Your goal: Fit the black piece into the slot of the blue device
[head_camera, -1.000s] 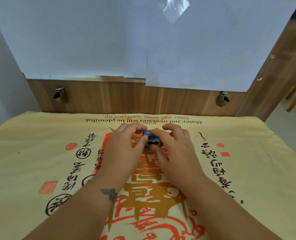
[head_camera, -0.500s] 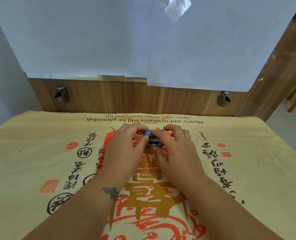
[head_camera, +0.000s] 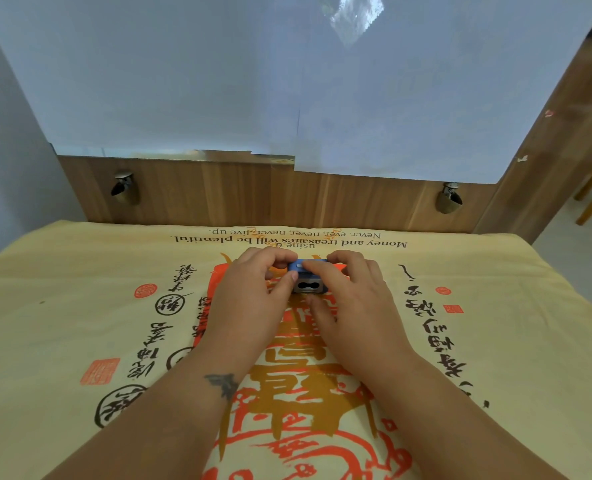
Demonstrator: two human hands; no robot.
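Pinching from both sides, the fingers close on the blue device [head_camera: 307, 276]: left thumb tip [head_camera: 289, 278] presses its left edge, left forefinger curls over the far top corner, right forefinger [head_camera: 322, 271] lies across its top, other right fingers wrap the right side. So both hands grip it, left hand [head_camera: 249, 299] & right hand [head_camera: 353, 306], w/ the device between them, low over or resting on the cloth; can't tell which. Near face of the device is grey w/ a dark slot [head_camera: 307, 286] shaped like two joined round holes, facing the camera. Black piece: can't make it out as a separate part; whether the dark in the slot is that piece or just shadow is unclear.

Outward: both forearms run in from the bottom edge; left forearm carries a small dark tattoo [head_camera: 222, 382] near the wrist. Under everything lies a yellow cloth [head_camera: 62, 323] printed w/ black calligraphy, red seals, a big orange-red motif in the middle, plus a line of English text along the far edge, upside-down to the camera. Behind the cloth stands a wood panel [head_camera: 218, 192] w/ two metal fittings [head_camera: 125, 187], one each side, approx. level. Above it, white sheets [head_camera: 218, 81] cover the wall.
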